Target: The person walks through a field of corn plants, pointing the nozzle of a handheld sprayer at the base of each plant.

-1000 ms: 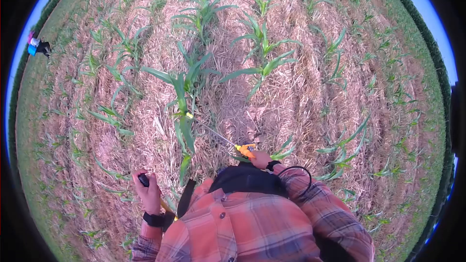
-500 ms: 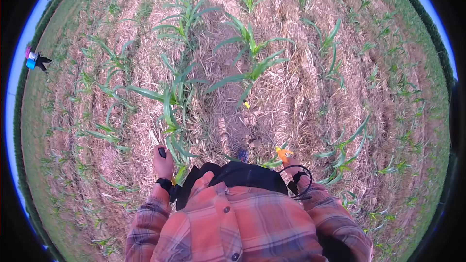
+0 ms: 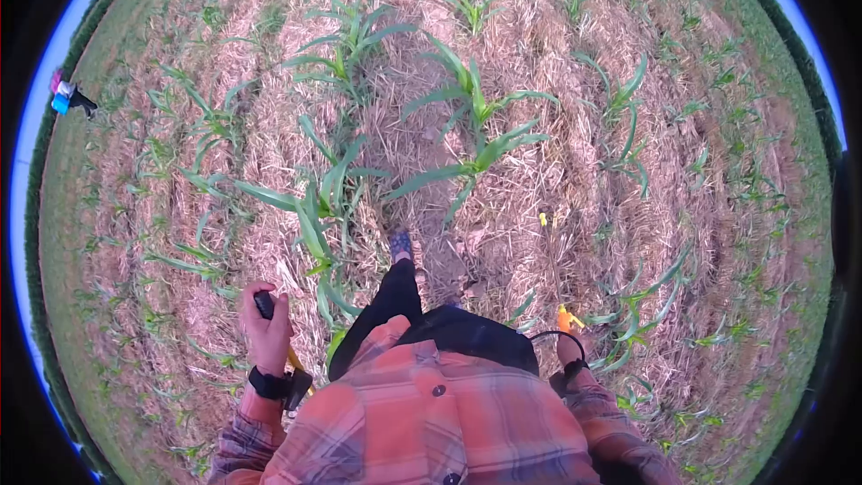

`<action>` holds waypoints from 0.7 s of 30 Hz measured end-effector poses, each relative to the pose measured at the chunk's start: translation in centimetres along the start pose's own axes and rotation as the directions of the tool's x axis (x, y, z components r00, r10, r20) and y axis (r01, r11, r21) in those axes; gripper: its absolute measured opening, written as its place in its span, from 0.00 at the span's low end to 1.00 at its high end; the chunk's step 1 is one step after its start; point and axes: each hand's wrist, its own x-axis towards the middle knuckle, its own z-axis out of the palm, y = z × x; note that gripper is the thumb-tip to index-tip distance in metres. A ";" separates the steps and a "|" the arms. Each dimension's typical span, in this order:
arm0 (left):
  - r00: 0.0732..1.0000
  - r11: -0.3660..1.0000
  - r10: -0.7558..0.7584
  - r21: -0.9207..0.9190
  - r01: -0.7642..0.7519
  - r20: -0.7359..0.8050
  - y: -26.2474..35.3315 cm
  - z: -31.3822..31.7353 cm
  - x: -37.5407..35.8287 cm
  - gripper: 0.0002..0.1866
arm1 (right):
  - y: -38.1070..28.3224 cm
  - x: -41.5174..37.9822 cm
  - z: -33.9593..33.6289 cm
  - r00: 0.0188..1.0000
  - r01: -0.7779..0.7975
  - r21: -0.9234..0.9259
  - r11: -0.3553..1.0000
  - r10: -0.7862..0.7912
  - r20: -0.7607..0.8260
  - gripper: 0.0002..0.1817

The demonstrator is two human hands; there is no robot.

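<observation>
My left hand [image 3: 268, 332] is closed around a black grip [image 3: 264, 304] at the lower left, beside the maize plants. A yellow bar [image 3: 294, 361] shows by that wrist; whether it joins the grip is hidden. At the lower right my right hand [image 3: 569, 348] is closed on the orange handle of a sprayer wand [image 3: 565, 318]. A black hose [image 3: 549, 333] curves from this handle. The wand's thin shaft is barely visible, and its yellow tip [image 3: 543, 219] points forward over dry straw, right of a young maize plant [image 3: 480, 164].
Rows of young maize [image 3: 328, 202] run forward through straw-covered soil [image 3: 422, 63]. My shoe [image 3: 400, 245] is between two rows. Another person [image 3: 67, 97] with something blue is far off at the left. Trees line the field's edge.
My left hand has moved down and left with the black grip. My right hand has shifted right and down, and the wand's yellow tip has swung right. One foot has stepped forward.
</observation>
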 end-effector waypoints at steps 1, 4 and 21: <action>0.999 0.995 0.045 0.084 -0.046 0.014 -2.7 1.2 2.6 0.09 | -0.6 0.4 0.7 0.985 0.171 0.033 0.985 -0.172 0.027 0.14; 0.947 0.876 0.318 0.372 -0.308 0.036 -8.7 5.4 8.5 0.08 | -7.0 0.1 -0.1 0.920 0.387 0.050 0.921 -0.383 -0.084 0.15; 0.999 0.997 -0.044 0.069 0.045 -0.013 -3.1 0.1 20.0 0.09 | -37.1 7.4 -1.2 0.676 0.652 0.164 0.741 -0.665 0.316 0.13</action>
